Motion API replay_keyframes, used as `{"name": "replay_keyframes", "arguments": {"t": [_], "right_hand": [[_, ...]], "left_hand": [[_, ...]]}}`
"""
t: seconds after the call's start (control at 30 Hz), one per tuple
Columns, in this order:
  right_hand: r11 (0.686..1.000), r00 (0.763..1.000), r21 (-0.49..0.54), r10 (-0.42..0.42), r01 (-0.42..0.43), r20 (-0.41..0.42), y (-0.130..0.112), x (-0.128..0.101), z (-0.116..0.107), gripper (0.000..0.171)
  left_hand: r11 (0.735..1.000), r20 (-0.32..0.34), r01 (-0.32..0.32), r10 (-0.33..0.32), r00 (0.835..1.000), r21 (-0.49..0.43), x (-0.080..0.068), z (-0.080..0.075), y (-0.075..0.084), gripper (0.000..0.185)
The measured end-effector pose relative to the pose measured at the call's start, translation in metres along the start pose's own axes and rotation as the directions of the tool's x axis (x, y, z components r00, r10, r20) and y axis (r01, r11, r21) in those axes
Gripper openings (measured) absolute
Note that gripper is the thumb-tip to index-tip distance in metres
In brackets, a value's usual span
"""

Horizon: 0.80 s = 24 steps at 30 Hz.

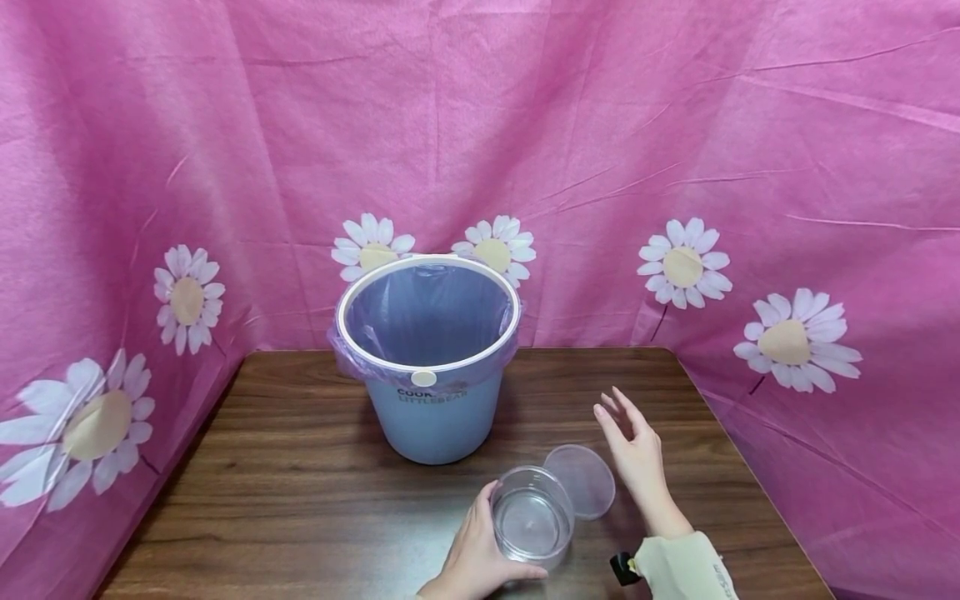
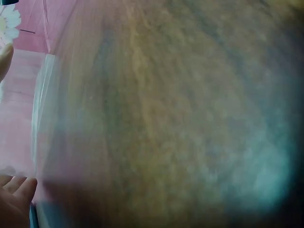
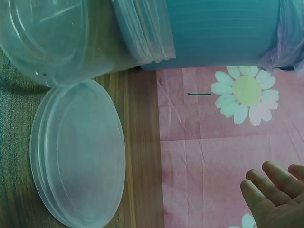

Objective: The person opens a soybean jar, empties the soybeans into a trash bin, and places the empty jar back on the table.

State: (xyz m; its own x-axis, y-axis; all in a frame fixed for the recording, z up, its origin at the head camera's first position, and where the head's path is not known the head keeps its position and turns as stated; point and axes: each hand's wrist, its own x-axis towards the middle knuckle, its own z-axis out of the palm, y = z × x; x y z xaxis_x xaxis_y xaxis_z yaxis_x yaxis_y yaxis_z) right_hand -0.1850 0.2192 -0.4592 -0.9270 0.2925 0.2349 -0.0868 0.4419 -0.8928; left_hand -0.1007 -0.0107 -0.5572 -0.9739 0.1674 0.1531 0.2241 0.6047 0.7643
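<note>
With thumb and fingers spread around its side, my left hand (image 1: pixel 474 554) grips a clear round plastic container (image 1: pixel 531 518) low over the table. The container's open top faces up and nothing shows inside. Just behind it, to the right, a translucent round lid (image 1: pixel 587 483) lies on the wood, partly overlapped by the container. My right hand (image 1: pixel 637 454) is raised to the right of the lid, fingers loosely extended and holding nothing. In the right wrist view the lid (image 3: pixel 85 156) lies apart from those fingers (image 3: pixel 273 187). The left wrist view catches only the container's side (image 2: pixel 19 114).
A light blue bucket (image 1: pixel 437 425) with a purple bag liner and white rim ring stands behind the container, left of centre. The brown wooden table (image 1: pixel 300 475) is bordered by pink cloth (image 1: pixel 585 125) printed with daisies. A small black object (image 1: pixel 623 568) sits by the right sleeve.
</note>
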Motion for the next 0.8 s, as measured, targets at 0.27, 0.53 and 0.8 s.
{"name": "replay_keyframes", "arguments": {"t": [0.27, 0.53, 0.8], "right_hand": [[1.0, 1.0, -0.015, 0.002, -0.002, 0.014, 0.0, 0.0, 0.0, 0.054], [0.999, 1.0, -0.041, 0.006, -0.005, 0.017, -0.009, 0.005, -0.003, 0.054], [0.997, 0.999, -0.076, -0.031, 0.033, 0.029, -0.024, 0.014, -0.009, 0.054]], "left_hand": [[1.0, 0.072, -0.02, 0.02, 0.997, 0.0, 0.0, 0.005, -0.002, 0.134], [1.0, 0.094, -0.019, 0.017, 0.995, 0.017, 0.003, -0.028, 0.0, 0.129], [0.977, -0.013, -0.122, 0.127, 0.992, 0.175, 0.014, -0.087, 0.007, 0.1]]}}
